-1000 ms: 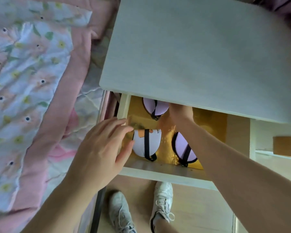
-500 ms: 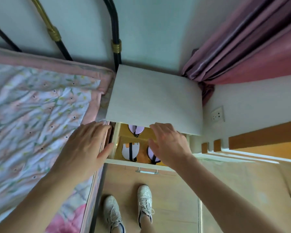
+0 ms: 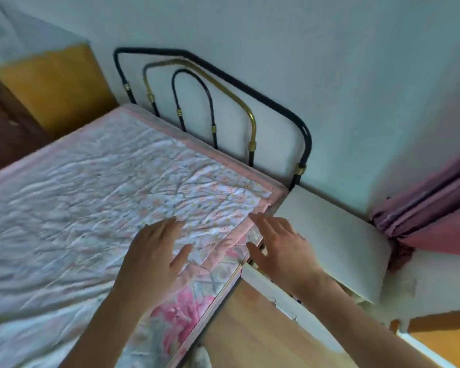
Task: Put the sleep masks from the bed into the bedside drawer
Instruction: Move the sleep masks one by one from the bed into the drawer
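My left hand (image 3: 156,256) hovers over the near edge of the bed (image 3: 91,203), fingers spread, holding nothing. My right hand (image 3: 279,248) is spread and empty too, above the gap between the bed and the white bedside table (image 3: 329,235). The white front of the pulled-out drawer (image 3: 266,288) shows just below my right wrist. My right hand and arm hide the drawer's inside. No sleep mask shows on the floral quilt or anywhere else in this view.
A black and brass metal headboard (image 3: 213,102) stands against the pale wall. Pink curtains (image 3: 436,205) hang to the right of the table. A wooden cabinet (image 3: 51,86) stands at the far left. Wooden floor (image 3: 250,335) lies below the drawer.
Both hands came out of the drawer and moved left toward the bed. The view swung up and left, so the masks lying in the drawer are no longer seen.
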